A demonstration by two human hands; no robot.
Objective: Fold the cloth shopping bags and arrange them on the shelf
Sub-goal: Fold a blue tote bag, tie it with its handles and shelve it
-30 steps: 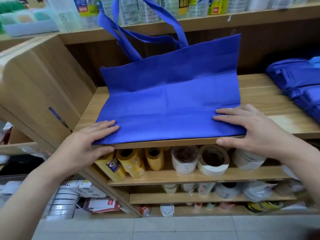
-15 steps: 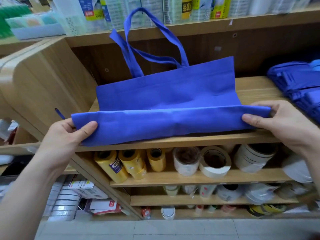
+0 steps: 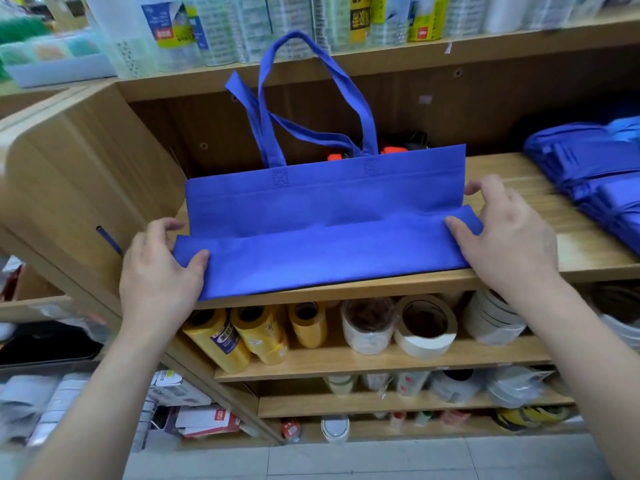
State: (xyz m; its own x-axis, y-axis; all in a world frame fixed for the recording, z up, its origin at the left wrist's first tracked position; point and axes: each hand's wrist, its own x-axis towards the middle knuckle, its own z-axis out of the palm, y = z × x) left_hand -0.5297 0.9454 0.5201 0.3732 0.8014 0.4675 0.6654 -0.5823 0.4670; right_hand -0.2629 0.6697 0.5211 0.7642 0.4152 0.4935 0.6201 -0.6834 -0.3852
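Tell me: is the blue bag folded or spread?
Partly folded: the bag has its near edge turned over the body; left hand and right hand pinch it.

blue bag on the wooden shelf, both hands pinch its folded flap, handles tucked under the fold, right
Wrong on the handles: the head view shows them standing up behind the blue bag. It lies on the shelf, left hand and right hand pinching the flap.

Package labels [image 3: 360, 19] are too blurred to read.
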